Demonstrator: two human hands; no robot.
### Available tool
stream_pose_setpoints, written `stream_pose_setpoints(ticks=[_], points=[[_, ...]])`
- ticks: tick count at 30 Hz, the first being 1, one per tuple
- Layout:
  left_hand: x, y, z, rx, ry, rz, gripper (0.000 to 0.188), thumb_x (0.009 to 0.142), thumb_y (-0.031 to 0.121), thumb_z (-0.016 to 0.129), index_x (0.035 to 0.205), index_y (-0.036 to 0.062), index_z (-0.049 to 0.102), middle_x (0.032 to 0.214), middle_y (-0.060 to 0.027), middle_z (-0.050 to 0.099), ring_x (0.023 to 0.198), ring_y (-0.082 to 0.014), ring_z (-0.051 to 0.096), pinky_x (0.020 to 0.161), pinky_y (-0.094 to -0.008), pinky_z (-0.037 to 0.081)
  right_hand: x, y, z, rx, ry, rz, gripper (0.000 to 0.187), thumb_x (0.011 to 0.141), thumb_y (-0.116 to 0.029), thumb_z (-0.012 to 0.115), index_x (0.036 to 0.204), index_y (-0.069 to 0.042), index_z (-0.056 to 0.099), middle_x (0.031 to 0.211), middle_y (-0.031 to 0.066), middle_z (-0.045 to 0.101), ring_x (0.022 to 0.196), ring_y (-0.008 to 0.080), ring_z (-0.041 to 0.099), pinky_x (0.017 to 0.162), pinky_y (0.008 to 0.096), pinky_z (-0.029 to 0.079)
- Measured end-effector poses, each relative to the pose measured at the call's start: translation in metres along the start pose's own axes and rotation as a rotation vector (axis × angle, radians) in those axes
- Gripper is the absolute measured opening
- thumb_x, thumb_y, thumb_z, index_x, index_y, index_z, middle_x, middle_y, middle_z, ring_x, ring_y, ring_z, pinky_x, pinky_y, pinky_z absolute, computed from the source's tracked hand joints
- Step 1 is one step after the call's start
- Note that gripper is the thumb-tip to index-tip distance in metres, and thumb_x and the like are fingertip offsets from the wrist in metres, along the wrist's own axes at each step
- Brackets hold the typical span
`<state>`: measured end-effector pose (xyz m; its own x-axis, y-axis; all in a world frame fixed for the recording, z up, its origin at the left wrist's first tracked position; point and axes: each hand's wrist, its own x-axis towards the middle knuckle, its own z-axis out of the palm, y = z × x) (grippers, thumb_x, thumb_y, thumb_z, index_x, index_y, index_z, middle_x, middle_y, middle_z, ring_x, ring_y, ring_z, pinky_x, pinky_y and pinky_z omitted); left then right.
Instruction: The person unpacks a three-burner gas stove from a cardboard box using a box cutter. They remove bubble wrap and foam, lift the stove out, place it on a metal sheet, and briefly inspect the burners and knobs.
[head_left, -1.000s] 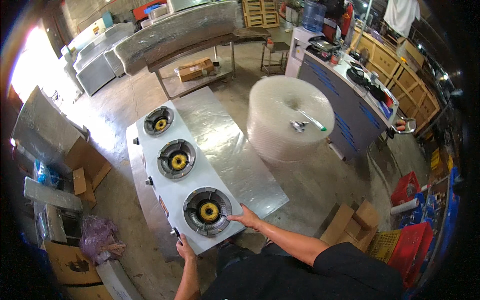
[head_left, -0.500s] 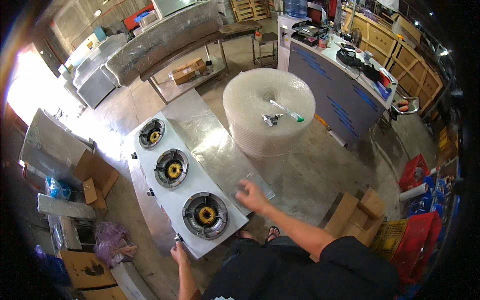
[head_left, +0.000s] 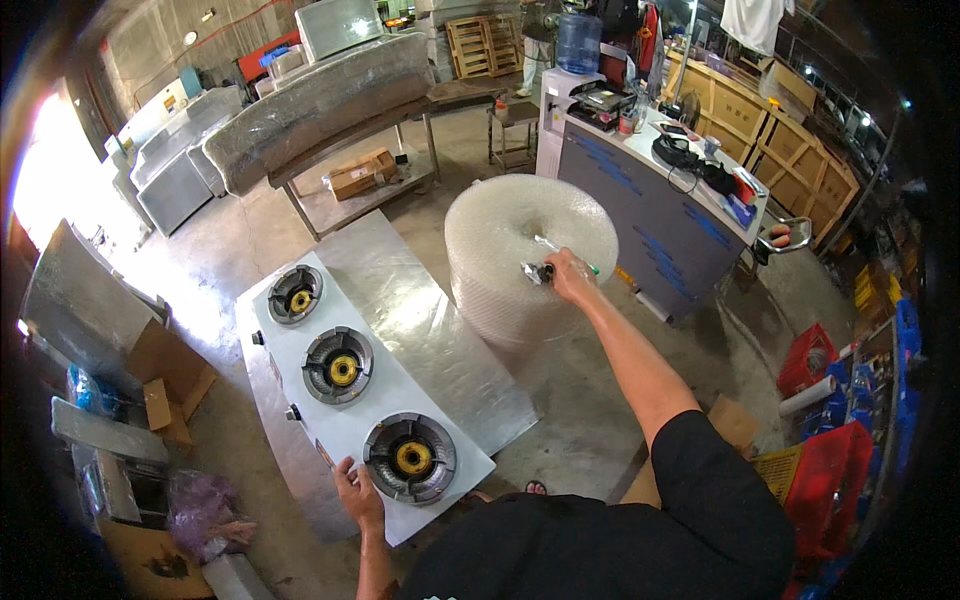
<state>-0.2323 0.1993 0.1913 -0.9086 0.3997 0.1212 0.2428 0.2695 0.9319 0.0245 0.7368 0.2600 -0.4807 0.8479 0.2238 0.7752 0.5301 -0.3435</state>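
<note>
A white three-burner gas stove [head_left: 385, 405] lies on a shiny metal sheet-topped surface [head_left: 400, 275], its black ring burners facing up. My left hand [head_left: 358, 492] rests at the stove's left edge beside the nearest burner [head_left: 412, 457], fingers apart and holding nothing visible; the nearest knob is hidden there. Two black knobs [head_left: 293, 412] show farther along that side. My right hand [head_left: 573, 277] reaches over a large bubble wrap roll [head_left: 500, 235], fingers closed at the edge of a small clear plastic bag [head_left: 535, 272] with dark pieces. A clear tube [head_left: 545, 243] with a green end lies partly behind this hand.
A grey-fronted desk [head_left: 640, 190] with cluttered top and a water dispenser [head_left: 575, 85] stand beyond the roll. Wrapped metal pieces lie on a bench [head_left: 330, 110] at the back. Cardboard [head_left: 170, 385] is on the left; red crates [head_left: 830, 490] are on the right.
My right hand has moved from above the metal sheet out to the bag on the roll. My left hand has shifted from the nearest knob up onto the stove's edge. The view has tilted up.
</note>
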Motion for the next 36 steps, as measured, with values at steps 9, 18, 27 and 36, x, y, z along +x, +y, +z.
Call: stream_pose_setpoints(ticks=[9, 18, 27, 36], points=[[0.008, 0.060, 0.041, -0.095, -0.233, 0.088, 0.026, 0.095, 0.007, 0.064, 0.120, -0.0015, 0.063, 0.108, -0.0109, 0.069, 0.089, -0.0173, 0.066, 0.081, -0.0316, 0.054, -0.054, -0.065, -0.064, 0.529, 0.251, 0.034, 0.023, 0.092, -0.016, 0.074, 0.110, -0.006, 0.063, 0.094, 0.0065, 0.069, 0.083, 0.0199, 0.068, 0.076, 0.0356, 0.054], [0.001, 0.204, 0.078, -0.125, -0.522, 0.349, 0.034, 0.089, 0.005, 0.073, 0.122, 0.0005, 0.063, 0.110, -0.0133, 0.070, 0.095, -0.0193, 0.070, 0.086, -0.0336, 0.055, -0.179, -0.186, -0.078, 1.043, 0.069, -0.175, 0.029, 0.087, -0.013, 0.081, 0.110, -0.005, 0.066, 0.093, 0.0030, 0.068, 0.080, 0.0096, 0.061, 0.073, 0.0267, 0.052], [0.002, 0.229, 0.098, -0.101, -0.517, 0.464, 0.028, 0.089, 0.014, 0.076, 0.115, 0.0070, 0.070, 0.107, -0.0132, 0.069, 0.093, -0.0279, 0.069, 0.082, -0.0379, 0.054, -0.194, -0.191, -0.081, 0.959, -0.055, -0.261, 0.030, 0.087, -0.016, 0.081, 0.112, -0.005, 0.068, 0.095, 0.0057, 0.069, 0.080, 0.0130, 0.063, 0.069, 0.0273, 0.052], [0.002, 0.218, 0.101, 0.025, -0.498, 0.654, 0.019, 0.086, 0.010, 0.076, 0.105, 0.0095, 0.075, 0.100, -0.0089, 0.071, 0.094, -0.0288, 0.069, 0.082, -0.0393, 0.054, -0.206, -0.192, -0.073, 0.892, -0.099, -0.320, 0.031, 0.087, -0.017, 0.081, 0.112, -0.003, 0.070, 0.096, 0.0085, 0.069, 0.076, 0.0149, 0.064, 0.067, 0.0296, 0.053]])
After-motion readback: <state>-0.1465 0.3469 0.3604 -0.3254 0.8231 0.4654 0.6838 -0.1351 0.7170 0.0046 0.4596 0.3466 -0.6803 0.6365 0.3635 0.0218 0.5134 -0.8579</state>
